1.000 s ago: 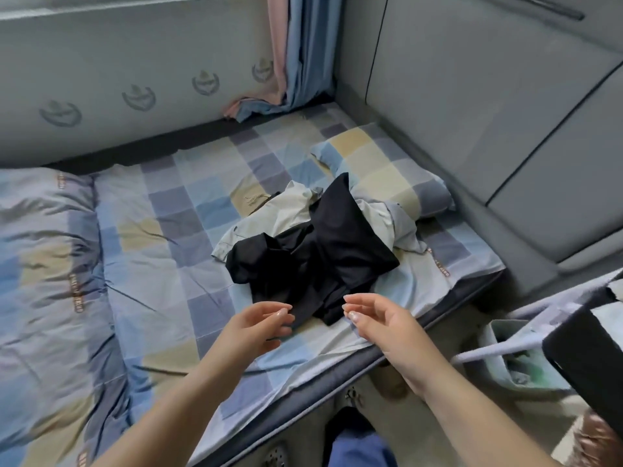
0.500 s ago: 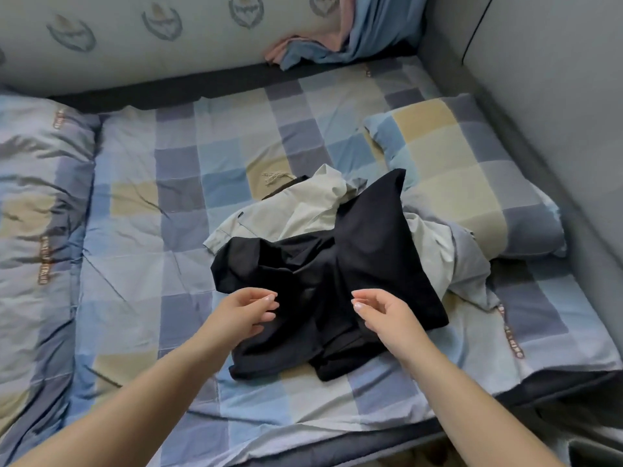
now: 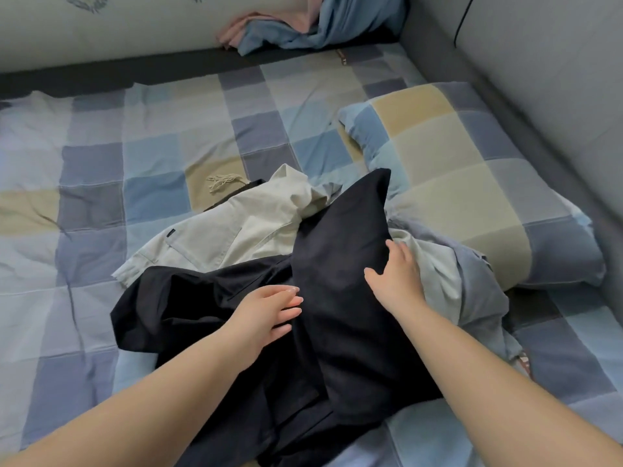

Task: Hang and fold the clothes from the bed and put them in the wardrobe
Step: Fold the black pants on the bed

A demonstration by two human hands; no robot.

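Soft checked bedding in blue, grey and tan squares covers the bed [image 3: 141, 170], its cotton creased into shallow ridges, with a matching plump pillow [image 3: 472, 183] lying at the right against a smooth grey padded wall [image 3: 539, 79]. At the far edge a bunched blue and pink curtain [image 3: 303, 25] spills onto the dark mattress border. Heaped in the middle of the bed, just beside the pillow, is the pile of clothes: a black garment [image 3: 340, 251] of smooth matte cloth lies on top, one flat panel rising to a point and the rest crumpled into deep folds toward the near edge. Under it a cream shirt [image 3: 229, 230] of crisp woven fabric shows a stitched pocket and a small dark label, and a pale grey-blue garment [image 3: 472, 281] slumps in soft rolls at the right. A small tangle of cream threads [image 3: 224, 181] rests on a tan square beyond the shirt. The left hand [image 3: 266, 315] lies over the black cloth with fingers straight and close together, gripping nothing. The right hand [image 3: 396, 271] is spread at the black panel's right edge, fingers loosely apart, thumb on the dark cloth and fingertips reaching onto the pale fabric; it holds nothing.
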